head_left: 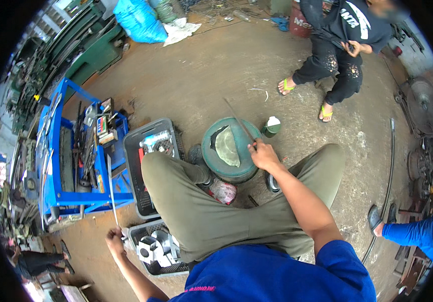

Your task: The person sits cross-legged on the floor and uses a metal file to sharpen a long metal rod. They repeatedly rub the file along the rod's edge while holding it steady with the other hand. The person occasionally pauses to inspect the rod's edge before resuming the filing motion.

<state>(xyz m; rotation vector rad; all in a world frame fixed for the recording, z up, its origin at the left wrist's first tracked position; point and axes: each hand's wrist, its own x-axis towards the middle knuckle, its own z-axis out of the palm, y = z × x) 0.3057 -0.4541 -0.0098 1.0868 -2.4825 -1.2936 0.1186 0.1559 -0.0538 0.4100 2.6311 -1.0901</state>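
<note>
My right hand is closed around the near end of a long, thin, dark metal bar, which slants up and left over a round green drum. On the drum's top lies a pale half-round piece beside a dark gap or patch. Out at the left, my left hand is closed at the lower end of a long, narrow, pale metal strip. That strip points up past the blue cart. Beside this hand is a black crate of white and grey metal parts.
A blue tool cart holds boxes and tools at left. Next to it stands a grey crate. A green-and-white container stands right of the drum. One person sits opposite; a blue-trousered leg shows at right. A long dark rod lies there.
</note>
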